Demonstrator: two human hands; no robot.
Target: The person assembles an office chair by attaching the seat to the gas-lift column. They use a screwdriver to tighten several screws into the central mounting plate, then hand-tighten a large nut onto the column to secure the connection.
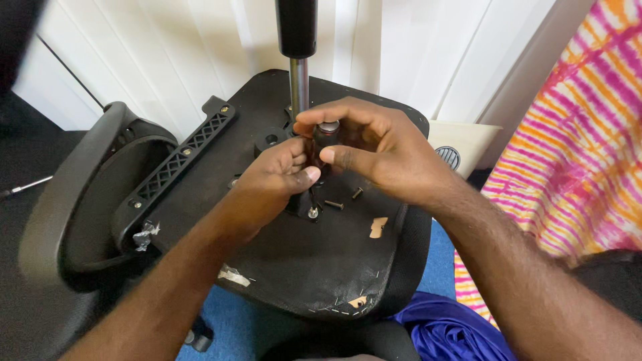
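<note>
Head cam is looking straight down at an office chair flipped upside down, so the black underside of the seat (pixel 294 267) faces up. The gas lift cylinder (pixel 298 73) sticks up out of the middle, and one armrest (pixel 80 200) curves off to the left with its ribbed mounting bracket (pixel 177 160) bolted along the seat edge.

Both hands are bunched at the base of the cylinder. The right hand (pixel 381 157) has thumb and fingers curled around a dark screwdriver handle (pixel 326 137) with a metal cap on top, held upright. The left hand (pixel 274 177) is closed in just below it, thumb pressed against the lower handle or shaft, looks like it's steadying the thing. The tip is hidden behind the fingers, so I can't tell which screw it's sitting in.

There's one fitted screw (pixel 313 212) right under the hands, plus two loose screws (pixel 334 204) lying on the seat just beside it.

My read: this is the step of driving or backing out a screw on the mechanism plate under the seat, somewhere mid-job given the loose ones lying around. The next move probably calls for keeping the driver dead upright with downward pressure so the tip doesn't cam out, left hand guiding while the right one twists.
</note>
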